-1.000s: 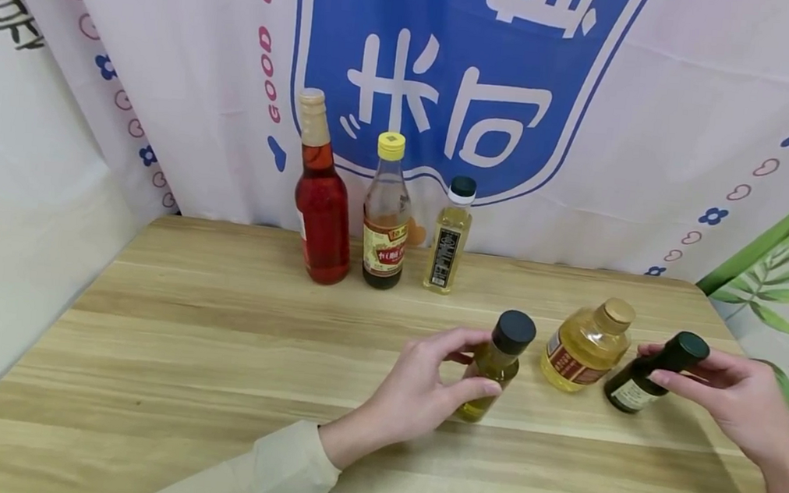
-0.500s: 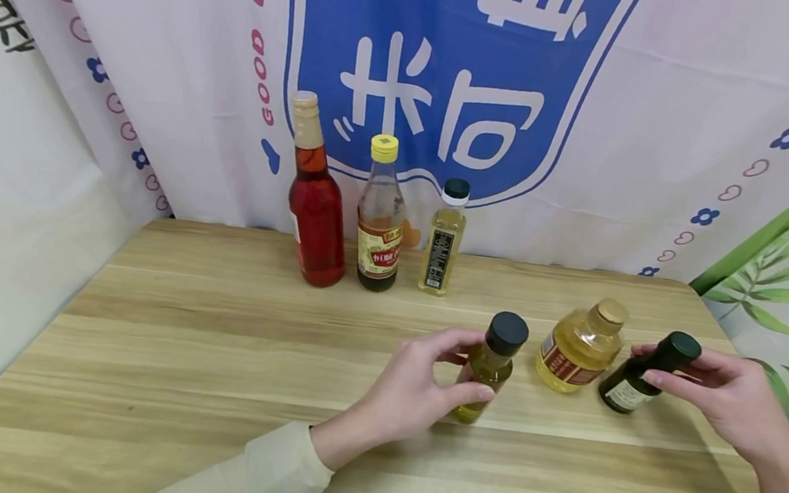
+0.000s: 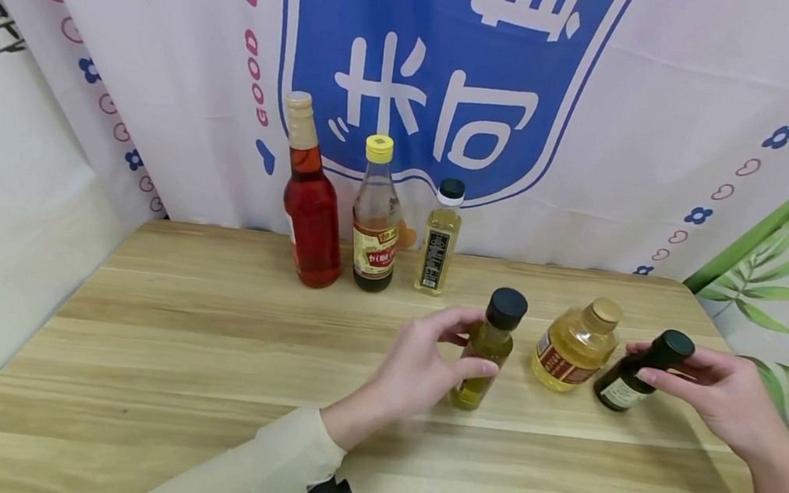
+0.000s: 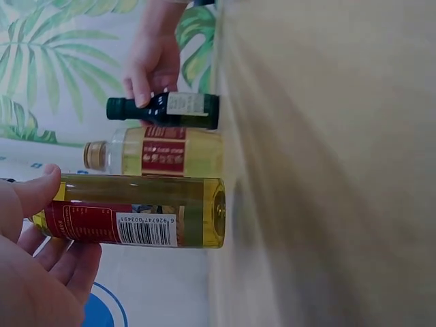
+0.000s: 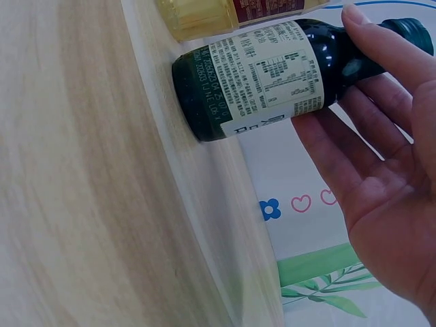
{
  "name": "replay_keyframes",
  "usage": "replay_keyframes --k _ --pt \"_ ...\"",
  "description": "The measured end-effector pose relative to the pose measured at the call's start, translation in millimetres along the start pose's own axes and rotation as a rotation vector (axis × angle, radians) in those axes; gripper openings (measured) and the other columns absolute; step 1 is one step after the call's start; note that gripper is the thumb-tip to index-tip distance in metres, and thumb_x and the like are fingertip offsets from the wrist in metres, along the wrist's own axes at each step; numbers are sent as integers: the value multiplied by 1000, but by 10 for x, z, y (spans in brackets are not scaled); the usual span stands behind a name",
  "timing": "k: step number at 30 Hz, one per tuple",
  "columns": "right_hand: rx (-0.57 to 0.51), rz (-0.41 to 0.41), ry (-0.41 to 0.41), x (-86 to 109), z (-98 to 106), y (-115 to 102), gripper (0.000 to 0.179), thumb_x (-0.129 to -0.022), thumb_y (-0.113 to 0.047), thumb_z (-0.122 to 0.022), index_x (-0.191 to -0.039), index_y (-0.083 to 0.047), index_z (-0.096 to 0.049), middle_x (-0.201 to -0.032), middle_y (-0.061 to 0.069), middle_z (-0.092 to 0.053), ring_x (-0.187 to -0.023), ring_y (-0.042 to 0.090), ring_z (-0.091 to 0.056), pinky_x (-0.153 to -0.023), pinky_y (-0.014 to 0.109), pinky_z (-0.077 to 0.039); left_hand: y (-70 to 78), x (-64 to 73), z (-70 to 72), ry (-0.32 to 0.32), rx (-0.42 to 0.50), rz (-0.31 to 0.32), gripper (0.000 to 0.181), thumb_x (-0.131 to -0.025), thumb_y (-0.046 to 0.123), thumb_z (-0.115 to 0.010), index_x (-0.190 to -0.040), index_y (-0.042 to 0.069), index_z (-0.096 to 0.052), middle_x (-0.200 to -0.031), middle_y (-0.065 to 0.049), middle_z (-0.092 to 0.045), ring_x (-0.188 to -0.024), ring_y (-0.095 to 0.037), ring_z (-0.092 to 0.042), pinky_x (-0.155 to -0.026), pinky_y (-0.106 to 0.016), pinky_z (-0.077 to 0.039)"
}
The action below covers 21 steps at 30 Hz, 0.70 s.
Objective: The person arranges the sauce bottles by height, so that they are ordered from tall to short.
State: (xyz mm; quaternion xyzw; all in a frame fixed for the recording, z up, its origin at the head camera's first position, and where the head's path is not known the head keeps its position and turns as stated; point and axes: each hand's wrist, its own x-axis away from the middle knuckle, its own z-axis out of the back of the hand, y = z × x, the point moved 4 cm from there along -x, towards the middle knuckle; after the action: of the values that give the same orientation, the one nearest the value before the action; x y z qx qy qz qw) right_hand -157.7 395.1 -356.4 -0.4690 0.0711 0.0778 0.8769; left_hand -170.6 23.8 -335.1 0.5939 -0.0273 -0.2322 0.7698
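My left hand [image 3: 419, 362] grips an olive-oil-coloured glass bottle [image 3: 490, 342] with a black cap, thumb and fingers around its body. In the left wrist view its red label and barcode face the camera, and its base is close over the table. My right hand [image 3: 734, 394] holds a small dark green bottle [image 5: 266, 75] by the neck, between thumb and fingers, with its base at the tabletop. A squat bottle of yellow oil [image 3: 571, 354] with a tan cap and red label stands between the two hands, right beside the dark bottle.
Along the back of the wooden table [image 3: 216, 356] stand a tall bottle of red liquid [image 3: 313, 228], a yellow-capped bottle [image 3: 375, 241] of dark liquid, and a slim bottle of pale oil [image 3: 438, 250]. A printed cloth [image 3: 220, 145] hangs behind them.
My left hand has raised the black-capped bottle slightly in the last half second. The right hand keeps its hold on the dark green bottle. The whole head view has shifted a little left.
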Motion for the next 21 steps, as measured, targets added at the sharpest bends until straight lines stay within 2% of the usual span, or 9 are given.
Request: replay_keyframes --k 4,7,12,14,21 --pt "2 -4 0 2 -1 -3 36 -94 5 -75 -129 8 -70 -116 -18 -80 -105 -4 -75 -83 12 -59 30 -177 20 49 4 16 55 -86 11 -89 -137 8 -69 -131 -9 -77 -115 -23 -75 -100 -37 -61" --pt "-8 -6 0 3 -5 -3 36 -94 6 -75 -129 8 -69 -115 -17 -81 -105 -4 -75 -83 13 -59 43 -315 39 81 -17 45 56 -85 13 -90 -137 12 -70 -131 -7 -77 -114 -22 -76 -100 -38 -61" --pt "6 -23 -1 8 -6 0 36 -95 4 -75 -130 8 -70 -115 -18 -81 -105 -4 -75 -82 13 -59 43 -516 54 117 -68 70 55 -86 17 -90 -137 17 -70 -131 -3 -77 -114 -19 -75 -99 -38 -62" --pt "18 -31 -1 9 -6 1 36 -95 2 -76 -130 7 -70 -115 -18 -80 -104 -4 -75 -82 13 -59 38 -586 55 128 -81 77 55 -86 19 -90 -138 18 -70 -130 -2 -78 -113 -18 -76 -98 -34 -62" --pt "26 -24 -2 7 -4 -26 36 -95 2 -76 -130 8 -70 -115 -18 -80 -104 -5 -75 -82 13 -59 30 -804 17 160 -62 127 54 -89 19 -87 -139 19 -69 -130 -1 -78 -114 -16 -74 -100 -34 -61"
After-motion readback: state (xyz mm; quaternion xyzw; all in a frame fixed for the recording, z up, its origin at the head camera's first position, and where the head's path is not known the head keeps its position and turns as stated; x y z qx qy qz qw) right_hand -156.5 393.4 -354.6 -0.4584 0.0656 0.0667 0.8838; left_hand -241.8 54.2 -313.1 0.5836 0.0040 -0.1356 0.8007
